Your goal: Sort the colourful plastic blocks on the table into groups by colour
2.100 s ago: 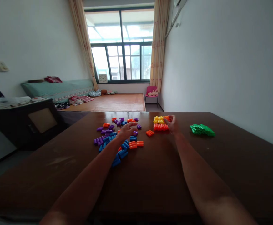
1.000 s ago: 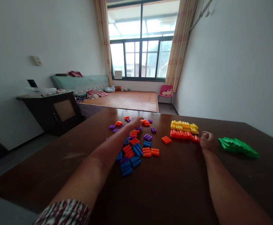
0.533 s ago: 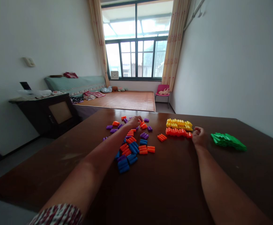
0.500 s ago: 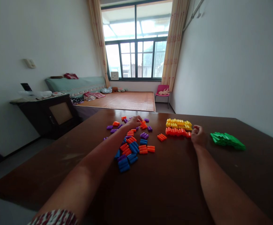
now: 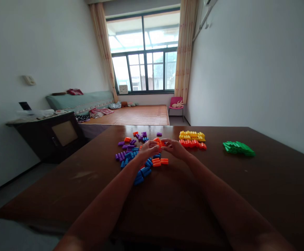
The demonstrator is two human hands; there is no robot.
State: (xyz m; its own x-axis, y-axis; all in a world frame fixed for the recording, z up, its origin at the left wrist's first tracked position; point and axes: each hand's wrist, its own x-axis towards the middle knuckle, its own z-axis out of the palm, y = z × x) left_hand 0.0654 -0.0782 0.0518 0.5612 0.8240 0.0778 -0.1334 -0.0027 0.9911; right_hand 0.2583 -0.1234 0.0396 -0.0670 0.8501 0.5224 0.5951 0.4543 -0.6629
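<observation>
My left hand (image 5: 150, 149) and my right hand (image 5: 173, 147) are close together over the mixed pieces, fingers bent around orange pieces (image 5: 160, 143) between them. Purple pieces (image 5: 120, 156) and blue pieces (image 5: 139, 178) lie scattered around and left of my left hand. Just nearer than the hands sit more orange pieces (image 5: 156, 162). To the right of my right hand, yellow pieces (image 5: 192, 135) are grouped behind a row of red-orange pieces (image 5: 192, 143). A green stack (image 5: 238, 148) lies farther right. My fingertips partly hide what they grip.
All the pieces rest on a dark brown table (image 5: 183, 202). Beyond it are a low bed (image 5: 143, 115), a pink chair (image 5: 176, 104) and a window. A dark cabinet (image 5: 60, 134) stands at the left.
My right hand has moved left from beside the red-orange row to meet my left hand. The single orange piece left of that row no longer shows there. The camera view has shifted somewhat.
</observation>
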